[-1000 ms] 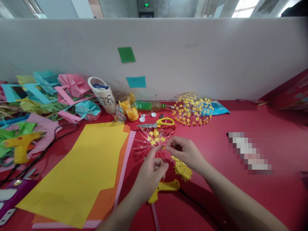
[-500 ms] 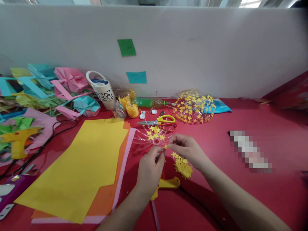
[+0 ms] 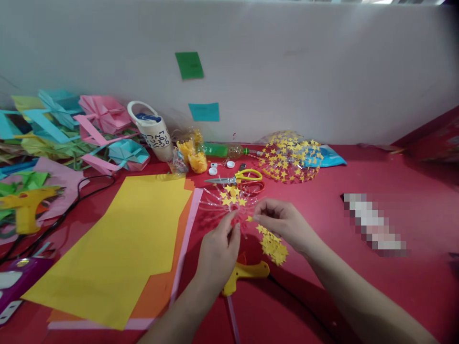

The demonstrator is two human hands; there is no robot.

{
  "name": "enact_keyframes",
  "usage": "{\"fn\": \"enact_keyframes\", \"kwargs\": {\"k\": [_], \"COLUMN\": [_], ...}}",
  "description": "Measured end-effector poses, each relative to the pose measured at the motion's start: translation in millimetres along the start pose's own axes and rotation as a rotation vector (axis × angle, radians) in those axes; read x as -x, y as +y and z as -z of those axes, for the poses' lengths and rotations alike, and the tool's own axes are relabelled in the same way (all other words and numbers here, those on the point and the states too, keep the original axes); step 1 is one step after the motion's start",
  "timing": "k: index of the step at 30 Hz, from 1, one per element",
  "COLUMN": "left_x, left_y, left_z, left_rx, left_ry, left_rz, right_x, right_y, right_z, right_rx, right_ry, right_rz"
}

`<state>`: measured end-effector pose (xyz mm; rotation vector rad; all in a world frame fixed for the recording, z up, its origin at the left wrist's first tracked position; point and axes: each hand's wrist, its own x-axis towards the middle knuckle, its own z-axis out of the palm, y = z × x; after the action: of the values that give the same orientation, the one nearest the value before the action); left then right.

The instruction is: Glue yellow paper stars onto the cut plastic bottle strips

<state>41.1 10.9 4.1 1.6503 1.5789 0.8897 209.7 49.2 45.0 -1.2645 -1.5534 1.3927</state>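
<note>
Between the thumb and index finger of my right hand is a small yellow paper star. My left hand is open, its index finger and thumb apart at the near side of a clear cut-plastic piece. That piece has thin strips spreading out from a ring, and several yellow stars sit on its far strips. Whether my left fingertips touch it, I cannot tell. A pile of loose yellow stars lies below my right hand. A yellow glue gun rests near my left wrist, partly hidden.
Yellow-handled scissors lie beyond the plastic piece. Farther back are a star-covered plastic dome and a green bottle. Yellow paper sheets lie left, with another glue gun and folded paper flowers beyond.
My left hand has opened its pinch and shifted slightly left, its index finger reaching toward the plastic piece. My right hand keeps the star, now apart from the left fingers.
</note>
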Motion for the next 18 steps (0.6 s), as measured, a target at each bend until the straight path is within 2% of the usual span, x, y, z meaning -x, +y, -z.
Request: {"fn": "enact_keyframes", "kwargs": {"k": [10, 18], "left_x": [-6.0, -4.9], "left_y": [-7.6, -11.1], "left_z": [-2.3, -8.4], "left_rx": [-0.098, -0.147], "left_ry": [0.069, 0.108], "left_rz": [-0.108, -0.237], "right_x": [-1.5, -1.4], "right_y": [5.3, 2.5], "right_z": [-10.3, -9.7], "right_rx": [-0.008, -0.021], "right_ry": [-0.032, -0.041], "right_rz": [-0.027, -0.171]}}
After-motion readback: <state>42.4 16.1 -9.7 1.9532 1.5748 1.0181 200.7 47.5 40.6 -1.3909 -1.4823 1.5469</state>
